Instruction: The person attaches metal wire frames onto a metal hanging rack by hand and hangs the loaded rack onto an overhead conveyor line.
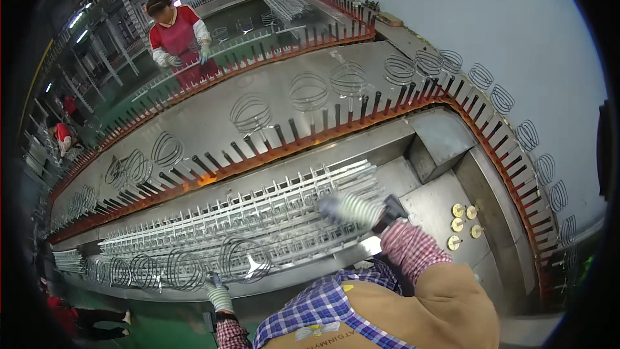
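My left hand (219, 297), in a striped glove, is at the front edge of the metal bench. Its fingers are drawn together beside the row of round wire whisk heads (187, 268); what they grip, if anything, is hidden. A larger wire whisk head (245, 260) lies just right of that hand. My right hand (349, 210), gloved and with a dark band at the wrist, is over the right end of a pile of metal racks (239, 213) with many short prongs. Motion smears its fingers, so I cannot tell whether they hold anything.
Behind the pile runs an orange-red rail (300, 142) with upright black-tipped pegs, and more wire whisk heads (309, 90) stand along it. Several brass-coloured discs (457, 225) lie at right near a metal box (442, 142). Across the line, a co-worker (181, 39) handles a long rack.
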{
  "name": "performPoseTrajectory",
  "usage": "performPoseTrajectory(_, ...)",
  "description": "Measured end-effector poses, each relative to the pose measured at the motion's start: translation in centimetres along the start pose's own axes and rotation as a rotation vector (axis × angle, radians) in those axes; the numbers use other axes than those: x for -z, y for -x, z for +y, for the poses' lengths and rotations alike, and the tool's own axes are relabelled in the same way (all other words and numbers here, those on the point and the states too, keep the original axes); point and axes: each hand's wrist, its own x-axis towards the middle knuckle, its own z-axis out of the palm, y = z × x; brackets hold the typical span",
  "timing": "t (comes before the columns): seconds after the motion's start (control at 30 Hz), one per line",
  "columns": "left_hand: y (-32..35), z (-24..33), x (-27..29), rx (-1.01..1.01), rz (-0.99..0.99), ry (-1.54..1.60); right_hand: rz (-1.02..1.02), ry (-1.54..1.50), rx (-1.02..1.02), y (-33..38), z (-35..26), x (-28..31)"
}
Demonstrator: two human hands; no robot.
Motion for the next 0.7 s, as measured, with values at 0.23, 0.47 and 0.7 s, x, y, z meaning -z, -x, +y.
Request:
performPoseTrajectory(0.23,-2.2,-6.0,-0.7,-0.105,-0.028,0.422,1.109,-0.121,0.129,-8.1,12.0,22.8)
performPoseTrajectory(0.47,-5.0,-10.9,-0.4,0.036,-0.025,0.470,1.104,-0.264,0.129,-13.7,11.8,30.2)
performPoseTrajectory(0.7,-4.0,-8.4,0.4,-0.087,-0.060,0.177,1.125,-0.135,0.259,-9.5,-1.3,23.1)
